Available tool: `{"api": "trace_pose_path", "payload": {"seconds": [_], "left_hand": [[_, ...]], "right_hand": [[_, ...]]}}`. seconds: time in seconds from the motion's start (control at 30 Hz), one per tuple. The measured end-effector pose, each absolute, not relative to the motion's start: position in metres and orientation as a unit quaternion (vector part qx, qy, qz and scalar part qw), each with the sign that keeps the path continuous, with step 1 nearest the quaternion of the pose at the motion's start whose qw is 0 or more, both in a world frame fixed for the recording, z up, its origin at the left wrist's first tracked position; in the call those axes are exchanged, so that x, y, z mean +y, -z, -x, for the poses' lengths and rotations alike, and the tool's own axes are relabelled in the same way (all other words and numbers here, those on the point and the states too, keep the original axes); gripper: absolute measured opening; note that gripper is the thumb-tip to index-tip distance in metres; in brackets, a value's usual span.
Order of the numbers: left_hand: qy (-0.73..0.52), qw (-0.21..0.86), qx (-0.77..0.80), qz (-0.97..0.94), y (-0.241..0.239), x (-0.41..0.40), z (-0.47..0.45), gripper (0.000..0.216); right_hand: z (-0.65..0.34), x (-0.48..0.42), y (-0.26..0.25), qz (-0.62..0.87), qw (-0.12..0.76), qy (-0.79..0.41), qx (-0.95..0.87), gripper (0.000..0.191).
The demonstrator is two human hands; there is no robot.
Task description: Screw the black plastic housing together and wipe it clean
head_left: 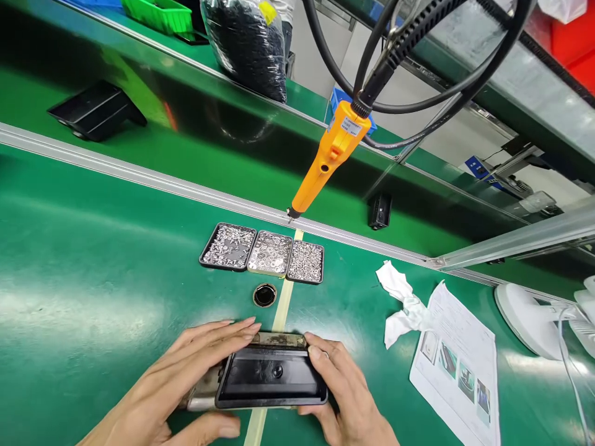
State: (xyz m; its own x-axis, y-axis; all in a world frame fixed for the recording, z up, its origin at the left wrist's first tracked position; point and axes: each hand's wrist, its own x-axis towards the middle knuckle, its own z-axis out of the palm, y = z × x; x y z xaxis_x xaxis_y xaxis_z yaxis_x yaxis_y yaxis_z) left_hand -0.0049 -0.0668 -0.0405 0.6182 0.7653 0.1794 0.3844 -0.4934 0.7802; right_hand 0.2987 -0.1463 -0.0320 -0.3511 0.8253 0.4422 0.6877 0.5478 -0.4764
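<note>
A black plastic housing, shaped like a shallow tray with a small round boss inside, sits on a worn metal-looking block on the green bench. My right hand grips its right end, thumb and fingers curled round the rim. Across the left end of the housing and block lies my left hand, fingers stretched out and thumb apart on the near side. Just beyond them is a small round dish with dark contents. Three shallow trays of small metal parts stand side by side behind it.
An orange electric screwdriver hangs over the trays on a black cable. To the right are crumpled white tissue, an instruction sheet and a white fan. Behind a metal rail, black parts lie on a green belt.
</note>
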Motion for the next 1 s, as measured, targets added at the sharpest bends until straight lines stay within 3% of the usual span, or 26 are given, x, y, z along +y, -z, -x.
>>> {"api": "trace_pose_path", "payload": {"seconds": [0.23, 0.73, 1.0], "left_hand": [[-0.293, 0.297, 0.307, -0.855, 0.034, -0.061, 0.000, 0.055], [-0.294, 0.300, 0.317, -0.850, 0.032, -0.059, 0.001, 0.053], [-0.270, 0.251, 0.341, -0.864, 0.039, -0.062, 0.001, 0.053]], "right_hand": [[-0.302, -0.155, 0.031, 0.517, 0.264, -0.109, -0.807, 0.064], [-0.292, -0.138, 0.037, 0.464, 0.396, -0.142, -0.779, 0.056], [-0.289, -0.139, 0.050, 0.476, 0.391, -0.083, -0.783, 0.057]]}}
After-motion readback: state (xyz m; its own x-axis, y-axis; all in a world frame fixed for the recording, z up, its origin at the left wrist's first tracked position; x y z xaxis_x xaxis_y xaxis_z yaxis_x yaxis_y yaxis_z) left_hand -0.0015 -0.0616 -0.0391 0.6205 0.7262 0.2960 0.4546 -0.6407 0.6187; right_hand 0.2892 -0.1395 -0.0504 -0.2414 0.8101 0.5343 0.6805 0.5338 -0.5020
